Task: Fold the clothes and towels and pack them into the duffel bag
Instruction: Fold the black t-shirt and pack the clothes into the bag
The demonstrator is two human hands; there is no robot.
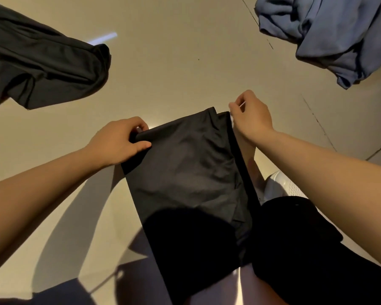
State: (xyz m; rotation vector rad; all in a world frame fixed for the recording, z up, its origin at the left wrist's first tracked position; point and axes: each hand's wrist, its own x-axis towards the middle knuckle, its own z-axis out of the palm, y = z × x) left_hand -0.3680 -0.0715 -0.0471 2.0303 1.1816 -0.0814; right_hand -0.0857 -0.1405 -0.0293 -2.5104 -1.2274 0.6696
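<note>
Far left and above the left hand's grip, a dark grey garment (pixel 37 60) lies crumpled on the floor (pixel 174 51), its rounded hem end pointing toward the middle; a broad band of bare tile lies between it and the hand. A bright streak of reflected light (pixel 103 38) sits on the tile just past that hem.

The left hand (pixel 119 142) has its grip pinching the top left corner of the black garment (pixel 185 172), thumb over the front of the cloth, fingers curled behind the rolled edge. From that grip the garment's top edge rises to the right, and its left edge runs straight down and slightly right toward the person's lap. Left of this edge the floor is open down to the forearm's shadow.

The black garment hangs as a long folded panel between both grips, a little wrinkled in the middle, its lower part lost in shadow.

The right hand (pixel 251 115) pinches the top right corner, fingers curled tight; a thin white cord (pixel 242 105) shows at the fingertips. Below this grip the garment's right edge is a dark doubled band. Right of it are the person's black shorts (pixel 306 238) and a white shoe (pixel 277 186).

Above and right of the right grip, well apart, a blue garment (pixel 323 36) is heaped on the floor, with open tile between.
</note>
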